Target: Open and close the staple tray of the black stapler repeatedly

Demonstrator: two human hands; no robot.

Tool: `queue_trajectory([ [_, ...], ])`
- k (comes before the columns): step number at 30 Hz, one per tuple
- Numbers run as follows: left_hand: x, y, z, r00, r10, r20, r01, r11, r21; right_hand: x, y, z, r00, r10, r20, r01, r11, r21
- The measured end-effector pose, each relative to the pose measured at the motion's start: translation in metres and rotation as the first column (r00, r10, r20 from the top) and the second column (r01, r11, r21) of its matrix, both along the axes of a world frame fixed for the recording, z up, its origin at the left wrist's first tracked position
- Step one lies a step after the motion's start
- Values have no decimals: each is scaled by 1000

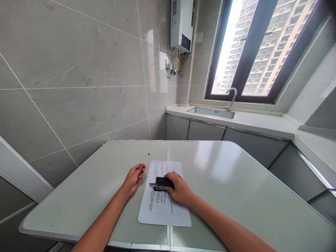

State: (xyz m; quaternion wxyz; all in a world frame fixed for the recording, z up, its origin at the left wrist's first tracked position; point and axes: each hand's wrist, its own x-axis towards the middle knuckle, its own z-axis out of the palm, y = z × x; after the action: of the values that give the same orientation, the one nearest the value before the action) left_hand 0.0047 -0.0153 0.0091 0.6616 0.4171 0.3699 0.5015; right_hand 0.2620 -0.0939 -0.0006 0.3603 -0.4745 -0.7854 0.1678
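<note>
My right hand (180,188) is wrapped round the rear end of a black stapler (162,182), over the middle of a stack of printed paper (157,214). A shiny metal part of the stapler sticks out to the left, beyond its black top. My left hand (135,177) rests on the table just left of the paper. Its fingers are curled and pressed together, and what they hold, if anything, is hidden. A tiny dark piece (148,154) lies on the table beyond the paper; it is too small to name.
The pale table (236,196) has a seam down its middle, under the paper. Behind it, a counter (262,120) holds a sink (212,112) with a faucet (232,98) below a window (243,52). A water heater (181,26) hangs by the tiled wall (86,52).
</note>
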Motion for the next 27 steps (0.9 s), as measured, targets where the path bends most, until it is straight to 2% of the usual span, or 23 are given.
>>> queue_trajectory([
  [2, 0, -1, 2, 1000, 10, -1, -10, 1000, 13, 1, 0, 3, 998, 6, 66, -7, 1000, 13],
  [6, 2, -4, 6, 998, -48, 45, 44, 996, 75, 1, 1, 9, 987, 18, 160, -25, 999, 42],
  [9, 3, -7, 10, 1000, -31, 2, 30, 989, 143, 1, 1, 11, 993, 4, 115, -16, 995, 102],
  [11, 2, -9, 12, 997, -15, -74, 28, 983, 180, 1, 0, 12, 997, -41, 72, 26, 979, 201],
  [14, -3, -14, 14, 976, -97, -195, 138, 967, 212, -2, -5, 15, 993, -92, 67, 58, 917, 395],
  [17, -7, -21, 14, 941, -239, -241, 299, 920, 253, -11, -13, 20, 993, -32, 112, -32, 849, 527],
  [22, -3, -26, 9, 845, -444, -297, 514, 828, 224, -31, -26, 26, 981, 109, 159, -181, 801, 571],
  [27, 2, -29, 5, 788, -503, -355, 579, 801, 151, -36, -30, 22, 962, 147, 231, -259, 765, 590],
])
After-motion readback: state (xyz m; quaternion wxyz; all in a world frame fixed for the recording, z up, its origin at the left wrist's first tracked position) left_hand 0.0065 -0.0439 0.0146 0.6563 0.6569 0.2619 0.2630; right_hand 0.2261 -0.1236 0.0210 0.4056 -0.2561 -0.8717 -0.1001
